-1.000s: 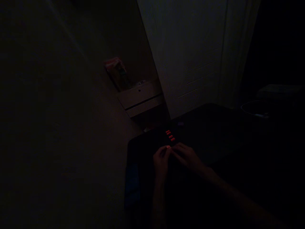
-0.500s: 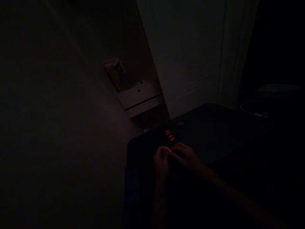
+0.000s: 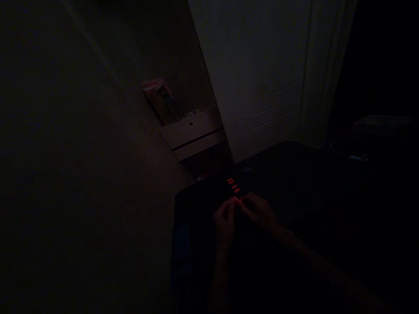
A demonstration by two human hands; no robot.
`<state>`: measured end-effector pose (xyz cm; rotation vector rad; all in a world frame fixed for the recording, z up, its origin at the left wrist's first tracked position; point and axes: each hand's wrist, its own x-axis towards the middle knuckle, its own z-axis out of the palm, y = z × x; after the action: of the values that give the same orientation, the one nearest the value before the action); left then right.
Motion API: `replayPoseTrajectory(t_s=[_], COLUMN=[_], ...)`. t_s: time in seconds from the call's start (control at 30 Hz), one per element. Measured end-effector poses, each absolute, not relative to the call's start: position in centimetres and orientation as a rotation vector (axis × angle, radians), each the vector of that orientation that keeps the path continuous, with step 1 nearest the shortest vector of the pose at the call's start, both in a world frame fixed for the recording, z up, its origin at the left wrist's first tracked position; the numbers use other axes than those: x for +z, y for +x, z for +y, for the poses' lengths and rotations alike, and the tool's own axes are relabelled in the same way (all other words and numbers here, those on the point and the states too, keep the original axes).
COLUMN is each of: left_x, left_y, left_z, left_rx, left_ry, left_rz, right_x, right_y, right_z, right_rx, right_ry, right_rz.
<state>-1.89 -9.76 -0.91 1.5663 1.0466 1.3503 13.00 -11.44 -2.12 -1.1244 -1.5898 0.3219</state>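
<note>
Together, the left hand (image 3: 224, 218) and right hand (image 3: 260, 210), nearly closed, pinch a small red piece (image 3: 235, 199).

The room is very dark, with just a little dim light. Under the grip (image 3: 236, 199) is a black table (image 3: 281, 170) with round corners. To the left of the grip is a big plain wall (image 3: 98, 209). Past the grip, a bit left, are pale drawers (image 3: 203, 127). Straight past the grip stands a tall pale board (image 3: 252, 83) with lines in it, maybe a door
</note>
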Motion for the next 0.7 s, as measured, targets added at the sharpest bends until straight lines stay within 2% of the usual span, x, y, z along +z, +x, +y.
replayPoseTrajectory(t_s=[0.33,0.7], left_x=[-1.0,-1.5], left_y=[-1.7,-1.7], left_z=[-9.5,-9.4], left_rx=[1.326,1.321], left_ry=[1.514,1.46], left_rz=[0.998,0.973], right_x=[-2.9,-2.7], right_y=[13.3,13.3], right_z=[-10.9,-11.3], right_rx=[0.325,0.362], right_ry=[-1.205,-1.092], right_rz=[-1.527,-1.616])
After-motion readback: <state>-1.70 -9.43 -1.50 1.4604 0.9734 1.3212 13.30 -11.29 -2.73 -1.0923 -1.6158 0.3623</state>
